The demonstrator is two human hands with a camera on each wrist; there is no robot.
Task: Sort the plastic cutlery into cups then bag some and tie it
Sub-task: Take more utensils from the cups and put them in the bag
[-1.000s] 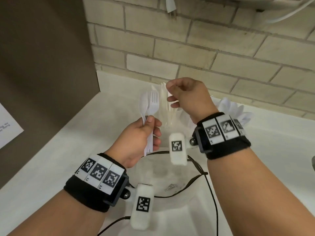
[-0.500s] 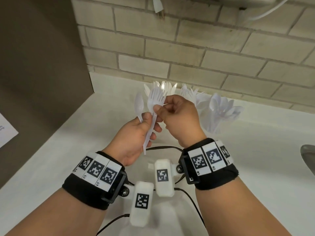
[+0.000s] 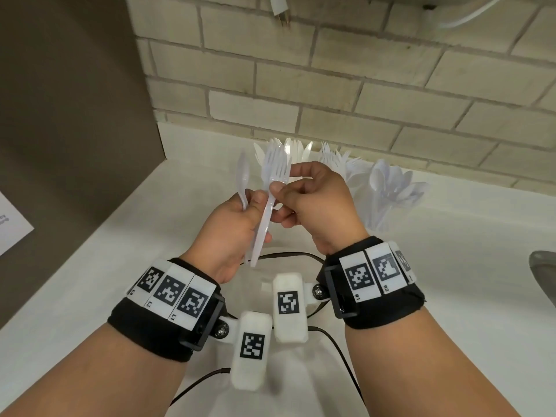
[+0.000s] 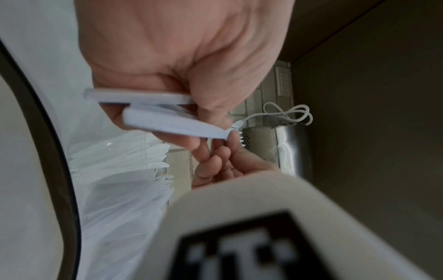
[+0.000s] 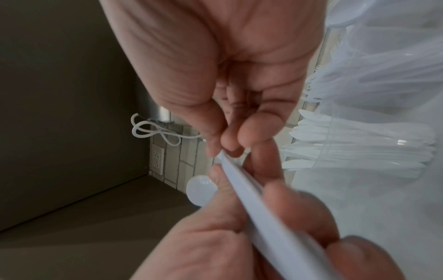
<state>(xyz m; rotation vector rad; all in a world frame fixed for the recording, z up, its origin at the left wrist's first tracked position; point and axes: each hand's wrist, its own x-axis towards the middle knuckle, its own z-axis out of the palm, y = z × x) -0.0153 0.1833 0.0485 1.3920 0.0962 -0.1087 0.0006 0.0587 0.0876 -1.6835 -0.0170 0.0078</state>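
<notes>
Right hand (image 3: 316,206) has its thumb and fingertips pinched on the neck of a white plastic fork (image 3: 272,188), just under the tines. Left hand (image 3: 231,233) is clenched around the handles of that fork plus a white spoon (image 3: 243,182), both sticking up out of the fist, spoon on the left. The left wrist view seems to show more than two handles stacked in that fist, but it's too blurry to count. My guess is the left hand is acting as the holder for a little bundle while the right squares up or pulls out the fork, since the bundle is up in the air above the counter (image 3: 120,236), which makes sense if these are the ones meant for the bag.

Further out, at the back edge of the counter against the brick wall (image 3: 361,109), stand the clear cups: knives (image 3: 296,150) behind the hands, forks (image 3: 340,159) next, spoons (image 3: 391,188) furthest right. So the sorting looks done to me.

Compared with a second ago: the right hand was up off the bundle, fingers near the knife cup, holding nothing I can make out. Half a second ago it had come over to the fork, and now it's got that pinch set. The left hand's grip hasn't really changed.
</notes>
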